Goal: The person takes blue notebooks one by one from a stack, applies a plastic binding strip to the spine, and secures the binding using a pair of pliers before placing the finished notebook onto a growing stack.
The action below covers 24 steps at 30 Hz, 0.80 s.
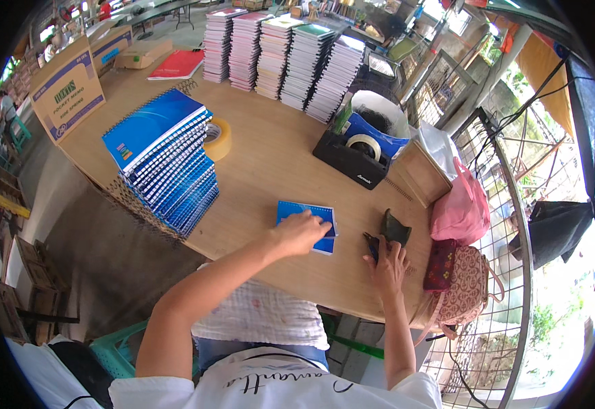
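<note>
On the table in front of me lie small blue spiral notebooks (322,246), one partly over another. My left hand (299,234) is closed over the upper one, fingers at its right side. To the right, my right hand (388,267) has its thumb and fingers around a small black tool (371,243) that looks like pliers; the fingers partly hide it. Just beyond those fingertips sits a dark green, folded piece (396,228) whose kind I cannot make out. A tall, leaning stack of blue spiral notebooks (164,160) stands at the left table edge.
A yellow tape roll (218,140) lies beside the stack. Several notebook piles (305,65) line the far edge. A black tape dispenser (348,160) stands back right, near a pink bag (459,208) and a patterned bag (470,279). A cardboard box (69,95) stands far left.
</note>
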Each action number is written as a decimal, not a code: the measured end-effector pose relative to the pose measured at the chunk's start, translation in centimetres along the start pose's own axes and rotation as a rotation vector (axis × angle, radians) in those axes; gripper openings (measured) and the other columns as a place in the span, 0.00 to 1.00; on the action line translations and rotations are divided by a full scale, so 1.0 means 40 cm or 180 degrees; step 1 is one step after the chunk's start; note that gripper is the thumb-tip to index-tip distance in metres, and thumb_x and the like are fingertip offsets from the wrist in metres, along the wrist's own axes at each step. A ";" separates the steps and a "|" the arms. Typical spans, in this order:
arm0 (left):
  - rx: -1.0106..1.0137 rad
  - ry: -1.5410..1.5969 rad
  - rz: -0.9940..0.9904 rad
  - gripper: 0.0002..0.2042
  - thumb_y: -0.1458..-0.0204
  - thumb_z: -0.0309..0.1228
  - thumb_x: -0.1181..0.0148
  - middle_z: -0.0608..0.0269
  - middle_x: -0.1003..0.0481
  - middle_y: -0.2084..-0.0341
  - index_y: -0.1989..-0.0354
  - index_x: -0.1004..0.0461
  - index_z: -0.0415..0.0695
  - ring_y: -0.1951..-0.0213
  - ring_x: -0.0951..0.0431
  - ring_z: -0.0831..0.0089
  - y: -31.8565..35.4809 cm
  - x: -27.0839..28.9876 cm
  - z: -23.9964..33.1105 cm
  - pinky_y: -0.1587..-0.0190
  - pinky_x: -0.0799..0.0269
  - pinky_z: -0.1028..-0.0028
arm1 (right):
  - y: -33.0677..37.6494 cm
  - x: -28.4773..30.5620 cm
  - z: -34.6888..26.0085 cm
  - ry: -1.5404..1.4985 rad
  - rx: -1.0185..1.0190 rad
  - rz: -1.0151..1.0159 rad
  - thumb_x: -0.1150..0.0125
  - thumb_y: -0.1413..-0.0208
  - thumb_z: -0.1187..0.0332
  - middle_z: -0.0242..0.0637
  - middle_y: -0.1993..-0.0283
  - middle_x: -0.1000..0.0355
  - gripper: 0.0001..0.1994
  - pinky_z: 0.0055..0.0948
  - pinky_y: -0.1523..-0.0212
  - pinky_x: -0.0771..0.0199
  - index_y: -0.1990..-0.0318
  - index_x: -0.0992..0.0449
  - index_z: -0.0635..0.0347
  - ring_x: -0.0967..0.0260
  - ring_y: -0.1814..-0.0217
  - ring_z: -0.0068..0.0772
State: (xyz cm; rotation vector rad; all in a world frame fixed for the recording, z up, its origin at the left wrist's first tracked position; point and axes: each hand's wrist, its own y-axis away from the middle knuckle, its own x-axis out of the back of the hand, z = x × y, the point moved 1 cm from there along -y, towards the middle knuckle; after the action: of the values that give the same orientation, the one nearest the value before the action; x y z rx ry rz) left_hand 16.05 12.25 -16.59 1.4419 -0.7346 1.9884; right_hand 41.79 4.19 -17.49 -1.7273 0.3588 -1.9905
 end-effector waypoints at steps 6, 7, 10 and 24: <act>-0.0029 -0.0203 0.1087 0.23 0.51 0.22 0.48 0.43 0.31 0.44 0.43 0.34 0.33 0.43 0.30 0.53 0.066 -0.050 0.026 0.42 0.34 0.54 | -0.056 0.022 -0.121 -0.4981 -0.2109 -0.1274 0.46 0.39 0.47 0.38 0.56 0.28 0.28 0.35 0.64 0.25 0.44 0.33 0.63 0.28 0.65 0.32; -0.0202 -0.0275 0.1270 0.24 0.51 0.22 0.48 0.43 0.32 0.43 0.42 0.35 0.33 0.41 0.31 0.53 0.085 -0.057 0.042 0.41 0.36 0.52 | -0.097 0.026 -0.149 -0.5805 -0.2465 -0.1734 0.47 0.38 0.49 0.36 0.58 0.27 0.26 0.32 0.64 0.25 0.45 0.32 0.64 0.28 0.66 0.29; -0.0254 -0.0365 0.1703 0.27 0.48 0.28 0.43 0.42 0.38 0.38 0.38 0.38 0.36 0.36 0.37 0.52 0.155 -0.059 0.094 0.35 0.47 0.48 | -0.098 -0.007 -0.195 -0.6478 -0.2189 -0.1470 0.42 0.39 0.65 0.32 0.58 0.26 0.14 0.23 0.60 0.27 0.51 0.28 0.64 0.28 0.61 0.22; 0.0476 0.1937 0.2583 0.24 0.49 0.14 0.46 0.53 0.32 0.56 0.45 0.28 0.52 0.54 0.27 0.56 0.235 -0.069 0.086 0.53 0.27 0.64 | 0.004 -0.006 -0.327 -0.4738 -0.1715 0.0309 0.51 0.34 0.59 0.37 0.60 0.27 0.15 0.29 0.48 0.38 0.57 0.29 0.64 0.34 0.54 0.28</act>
State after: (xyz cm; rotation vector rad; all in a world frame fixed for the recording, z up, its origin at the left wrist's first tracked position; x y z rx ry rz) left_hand 12.21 2.99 -19.26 0.5247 -0.9809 2.9356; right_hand 29.03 2.72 -20.03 -2.8424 0.3938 -0.1339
